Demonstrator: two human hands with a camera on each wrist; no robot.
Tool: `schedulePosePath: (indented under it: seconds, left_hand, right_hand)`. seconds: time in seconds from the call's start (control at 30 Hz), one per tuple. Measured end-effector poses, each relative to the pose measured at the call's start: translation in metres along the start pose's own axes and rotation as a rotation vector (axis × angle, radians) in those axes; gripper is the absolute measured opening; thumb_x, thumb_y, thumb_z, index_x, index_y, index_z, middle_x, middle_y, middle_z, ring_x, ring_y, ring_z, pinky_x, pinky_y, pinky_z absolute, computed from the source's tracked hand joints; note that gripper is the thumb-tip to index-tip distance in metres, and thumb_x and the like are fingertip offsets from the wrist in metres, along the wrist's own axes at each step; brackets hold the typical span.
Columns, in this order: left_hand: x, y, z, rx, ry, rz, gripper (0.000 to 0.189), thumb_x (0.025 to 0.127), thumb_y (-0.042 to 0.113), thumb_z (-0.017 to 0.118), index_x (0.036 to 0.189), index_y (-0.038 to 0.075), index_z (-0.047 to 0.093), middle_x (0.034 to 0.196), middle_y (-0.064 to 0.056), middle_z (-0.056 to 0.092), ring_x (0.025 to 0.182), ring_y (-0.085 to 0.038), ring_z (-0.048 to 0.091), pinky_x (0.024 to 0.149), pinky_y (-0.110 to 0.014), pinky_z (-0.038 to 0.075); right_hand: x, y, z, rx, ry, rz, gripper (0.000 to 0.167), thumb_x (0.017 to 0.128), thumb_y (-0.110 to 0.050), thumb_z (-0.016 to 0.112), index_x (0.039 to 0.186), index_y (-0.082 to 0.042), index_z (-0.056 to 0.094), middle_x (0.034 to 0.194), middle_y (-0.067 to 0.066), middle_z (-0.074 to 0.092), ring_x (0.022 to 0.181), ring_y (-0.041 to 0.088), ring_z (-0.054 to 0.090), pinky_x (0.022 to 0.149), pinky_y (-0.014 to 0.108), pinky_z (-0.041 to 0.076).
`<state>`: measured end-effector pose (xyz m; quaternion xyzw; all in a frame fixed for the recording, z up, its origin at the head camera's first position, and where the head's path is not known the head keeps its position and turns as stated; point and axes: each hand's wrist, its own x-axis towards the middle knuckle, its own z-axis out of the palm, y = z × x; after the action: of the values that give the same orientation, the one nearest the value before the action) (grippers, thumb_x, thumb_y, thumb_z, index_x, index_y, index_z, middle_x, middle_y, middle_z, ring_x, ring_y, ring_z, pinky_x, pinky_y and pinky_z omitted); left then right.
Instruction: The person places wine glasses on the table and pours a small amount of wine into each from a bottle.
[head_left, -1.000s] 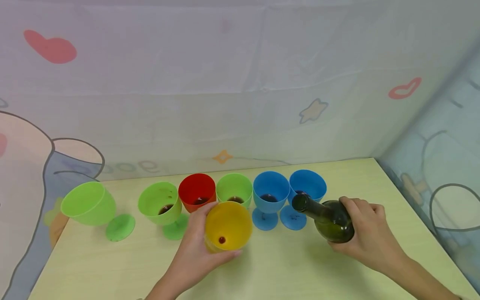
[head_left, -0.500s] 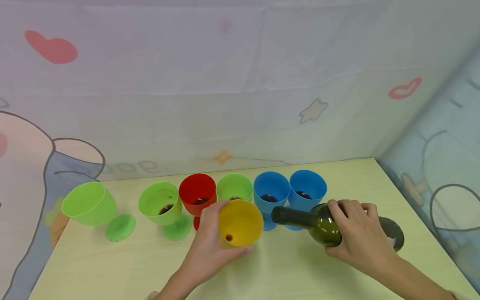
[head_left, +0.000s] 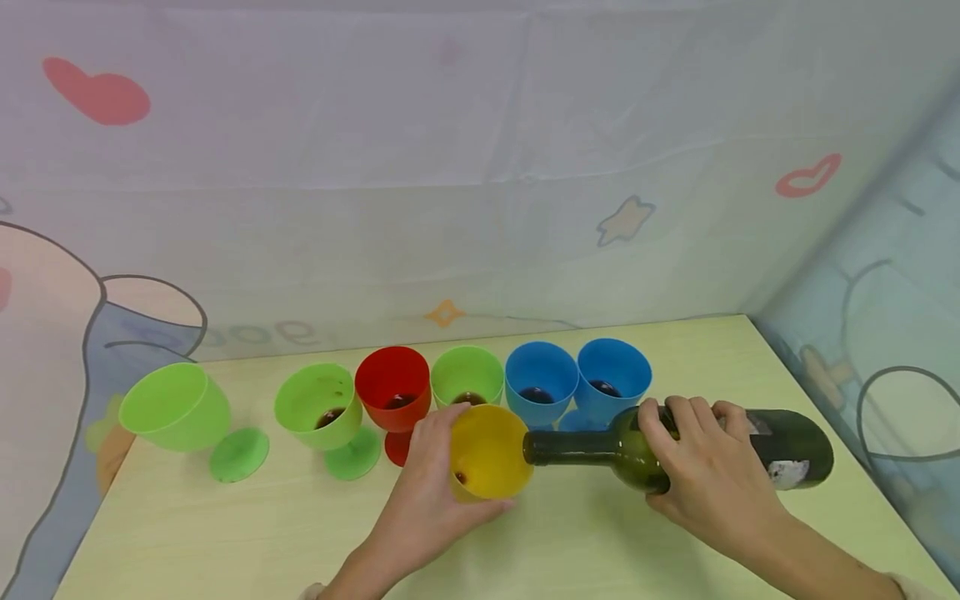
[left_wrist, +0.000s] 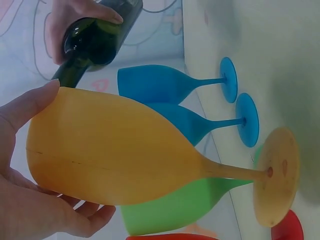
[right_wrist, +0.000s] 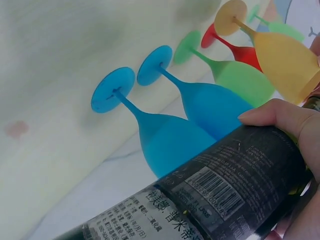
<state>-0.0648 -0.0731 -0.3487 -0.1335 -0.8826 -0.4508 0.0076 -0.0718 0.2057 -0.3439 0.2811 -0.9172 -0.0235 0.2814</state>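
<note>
My left hand [head_left: 423, 492] grips the bowl of a yellow goblet [head_left: 492, 450], thumb on the near side and fingers on the far side. A small spot of dark liquid shows inside the goblet. In the left wrist view its stem and round foot [left_wrist: 276, 177] are in sight. My right hand [head_left: 708, 479] is wrapped around a dark green wine bottle [head_left: 576, 447], tipped nearly level with its neck pointing left. The bottle's mouth is right at the goblet's right rim. A printed label with a barcode [right_wrist: 212, 192] faces the right wrist camera.
Behind my hands stands a row of goblets: blue ones [head_left: 542, 371], a green one [head_left: 468, 372], a red one [head_left: 393, 379] and another green one [head_left: 315, 404], each with dark liquid. A green goblet [head_left: 180, 408] stands apart at far left. A patterned cloth [head_left: 450, 208] hangs behind the table.
The bottle has tipped toward level and its mouth has moved left to the yellow goblet. My left hand has moved the goblet to the right.
</note>
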Motion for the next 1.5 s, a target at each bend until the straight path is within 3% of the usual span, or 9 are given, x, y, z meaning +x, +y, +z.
schedulePosePath:
  seconds: [0.33,0.93,1.5]
  left_hand:
    - [0.001,0.004,-0.002,-0.021,-0.041,-0.018,0.088,0.062,0.024,0.085,0.131,0.009,0.033,0.124,-0.003,0.041,0.110,-0.022,0.042,0.084,-0.041,0.045]
    - [0.001,0.004,-0.003,-0.045,-0.038,0.019,0.088,0.060,0.020,0.085,0.131,0.010,0.033,0.122,-0.003,0.041,0.109,-0.022,0.042,0.081,-0.041,0.047]
    - [0.001,0.003,-0.002,-0.025,-0.054,0.036,0.089,0.060,0.019,0.085,0.130,0.008,0.033,0.121,-0.006,0.042,0.107,-0.023,0.043,0.081,-0.039,0.046]
  right_hand:
    - [0.004,0.003,0.000,-0.029,0.004,-0.015,0.084,0.036,-0.031,0.087,0.103,0.001,0.047,0.086,0.023,0.051,0.079,0.038,0.050,0.067,0.054,0.037]
    - [0.010,0.005,-0.004,-0.072,0.059,-0.058,0.076,0.041,-0.023,0.083,0.104,0.002,0.048,0.084,0.024,0.049,0.076,0.039,0.049,0.067,0.054,0.038]
    - [0.013,0.005,-0.009,-0.121,0.058,-0.087,0.076,0.041,-0.021,0.084,0.104,0.001,0.048,0.083,0.024,0.049,0.075,0.038,0.049,0.066,0.054,0.040]
